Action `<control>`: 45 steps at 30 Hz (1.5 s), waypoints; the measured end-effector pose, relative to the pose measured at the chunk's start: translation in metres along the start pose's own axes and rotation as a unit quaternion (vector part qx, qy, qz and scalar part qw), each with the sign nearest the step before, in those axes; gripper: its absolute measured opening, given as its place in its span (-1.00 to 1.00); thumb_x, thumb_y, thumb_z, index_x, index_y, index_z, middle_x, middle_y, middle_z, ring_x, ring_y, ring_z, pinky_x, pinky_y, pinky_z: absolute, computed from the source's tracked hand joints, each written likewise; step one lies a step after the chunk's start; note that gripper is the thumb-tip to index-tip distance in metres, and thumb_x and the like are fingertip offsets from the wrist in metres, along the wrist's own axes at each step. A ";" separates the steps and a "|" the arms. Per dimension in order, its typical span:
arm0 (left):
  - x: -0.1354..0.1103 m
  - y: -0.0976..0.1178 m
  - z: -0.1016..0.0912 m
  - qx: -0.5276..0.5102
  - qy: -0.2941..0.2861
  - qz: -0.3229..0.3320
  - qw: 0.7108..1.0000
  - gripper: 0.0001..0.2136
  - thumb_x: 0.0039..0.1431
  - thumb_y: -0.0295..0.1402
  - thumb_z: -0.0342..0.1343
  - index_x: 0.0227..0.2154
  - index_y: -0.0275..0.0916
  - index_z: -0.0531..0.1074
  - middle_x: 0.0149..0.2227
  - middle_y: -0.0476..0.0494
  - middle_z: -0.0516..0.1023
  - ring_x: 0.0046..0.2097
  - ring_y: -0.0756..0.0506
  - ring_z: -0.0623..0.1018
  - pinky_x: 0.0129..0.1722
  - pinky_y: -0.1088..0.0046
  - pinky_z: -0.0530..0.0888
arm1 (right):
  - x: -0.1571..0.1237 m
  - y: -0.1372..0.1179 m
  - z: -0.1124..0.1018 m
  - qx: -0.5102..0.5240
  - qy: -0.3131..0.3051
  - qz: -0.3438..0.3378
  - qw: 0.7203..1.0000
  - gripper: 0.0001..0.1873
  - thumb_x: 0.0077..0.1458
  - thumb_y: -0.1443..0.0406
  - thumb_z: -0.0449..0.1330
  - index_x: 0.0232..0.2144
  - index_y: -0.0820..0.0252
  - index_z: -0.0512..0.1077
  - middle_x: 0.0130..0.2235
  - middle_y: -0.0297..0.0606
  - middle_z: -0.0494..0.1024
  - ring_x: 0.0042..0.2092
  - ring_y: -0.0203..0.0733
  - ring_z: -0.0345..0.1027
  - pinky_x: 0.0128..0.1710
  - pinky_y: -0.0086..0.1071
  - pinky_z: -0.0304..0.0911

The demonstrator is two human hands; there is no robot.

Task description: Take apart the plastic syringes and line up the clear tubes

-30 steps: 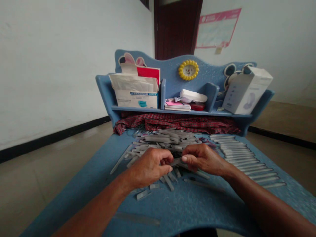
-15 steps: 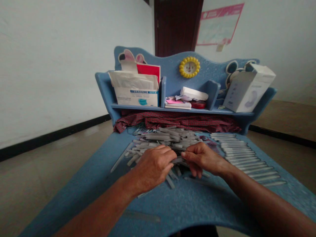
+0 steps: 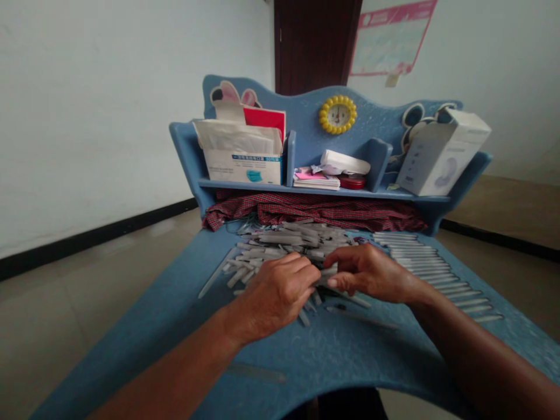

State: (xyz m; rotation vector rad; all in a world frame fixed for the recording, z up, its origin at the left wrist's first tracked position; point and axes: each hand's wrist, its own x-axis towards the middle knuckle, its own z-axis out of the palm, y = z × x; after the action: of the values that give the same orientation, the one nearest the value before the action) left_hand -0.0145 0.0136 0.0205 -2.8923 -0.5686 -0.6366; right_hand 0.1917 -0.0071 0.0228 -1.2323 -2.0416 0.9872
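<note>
My left hand [image 3: 286,289] is closed over the front of a pile of greyish, translucent pen-like tubes [image 3: 280,238]; what its curled fingers hold is hidden. Just right of it, my right hand [image 3: 374,273] has thumb and forefinger apart, close to the same pile, with nothing clearly gripped. Several similar slim tubes [image 3: 426,265] lie side by side in a slanting row on the right of the blue desk [image 3: 332,359]. One long tube [image 3: 363,318] rests in front of my right hand, another [image 3: 216,273] left of the pile.
Behind the pile, a red checked cloth [image 3: 324,211] is bunched under the desk's shelf. On that shelf stand a mask box [image 3: 242,166], some papers [image 3: 315,182], a round red tin [image 3: 352,182] and a white box [image 3: 444,154]. A single tube [image 3: 256,372] lies near the front edge.
My right hand has shifted slightly up and right, its thumb and forefinger moving apart from a pinch. My left hand has moved a little right and stays closed.
</note>
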 end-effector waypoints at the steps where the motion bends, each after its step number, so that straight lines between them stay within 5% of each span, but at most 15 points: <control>1: 0.000 0.000 0.000 -0.005 -0.002 0.001 1.000 -0.89 0.17 -0.52 -0.06 -0.42 -0.30 0.35 -0.42 -0.10 0.41 -0.35 -0.05 0.37 -0.37 0.43 0.30 | -0.001 -0.003 0.000 -0.021 -0.018 -0.009 1.000 -0.77 0.02 0.17 0.20 -0.37 0.24 0.41 -0.62 -0.45 0.33 -0.58 -0.41 0.18 -0.65 -0.54 0.03; 8: -0.002 -0.007 -0.003 -0.045 -0.035 -0.033 0.998 -0.84 0.14 -0.37 0.06 -0.23 -0.31 0.36 -0.27 -0.16 0.45 -0.19 -0.13 0.42 -0.21 0.35 0.36 | -0.044 -0.014 -0.007 -0.215 0.008 0.048 0.975 -0.73 0.12 0.25 0.08 -0.58 0.21 0.37 -0.62 -0.38 0.35 -0.58 -0.39 0.17 -0.60 -0.50 0.03; 16: -0.003 -0.006 0.001 -0.038 -0.186 -0.058 0.980 -0.89 0.09 -0.48 -0.01 -0.46 -0.25 0.41 -0.37 -0.12 0.45 -0.28 -0.12 0.47 -0.32 0.39 0.38 | -0.123 0.007 0.033 -0.163 0.043 0.163 0.972 -0.60 0.22 0.11 -0.11 -0.48 0.19 0.36 -0.58 -0.36 0.32 -0.55 -0.35 0.16 -0.58 -0.46 0.03; 20: -0.002 -0.002 0.004 -0.018 -0.196 -0.055 0.979 -0.87 0.10 -0.46 -0.01 -0.48 -0.25 0.42 -0.38 -0.13 0.45 -0.27 -0.14 0.46 -0.32 0.38 0.39 | -0.123 0.013 0.049 -0.179 0.050 0.169 0.968 -0.58 0.23 0.09 -0.15 -0.47 0.20 0.33 -0.58 -0.39 0.28 -0.57 -0.38 0.11 -0.56 -0.45 -0.01; 34: 0.001 0.002 0.011 0.021 -0.239 -0.051 0.969 -0.85 0.10 -0.51 -0.02 -0.48 -0.28 0.43 -0.38 -0.16 0.48 -0.26 -0.14 0.46 -0.33 0.39 0.38 | -0.105 0.017 0.057 -0.163 0.066 0.149 0.973 -0.61 0.22 0.12 -0.12 -0.44 0.21 0.36 -0.57 -0.39 0.29 -0.55 -0.38 0.14 -0.53 -0.45 0.00; 45: -0.002 -0.014 0.005 -0.102 -0.181 -0.079 0.975 -0.86 0.04 -0.50 0.05 -0.35 -0.25 0.47 -0.33 -0.09 0.43 -0.23 -0.09 0.46 -0.24 0.44 0.36 | -0.105 0.018 0.057 0.051 0.139 0.218 0.965 -0.54 0.13 -0.01 -0.03 -0.53 0.23 0.32 -0.64 -0.40 0.25 -0.59 -0.40 0.10 -0.62 -0.51 0.01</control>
State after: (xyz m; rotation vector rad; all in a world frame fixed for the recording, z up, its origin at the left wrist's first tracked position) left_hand -0.0193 0.0265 0.0158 -3.2047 -0.8275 -0.1878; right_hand 0.2024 -0.1130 -0.0334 -1.7001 -1.5170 1.0258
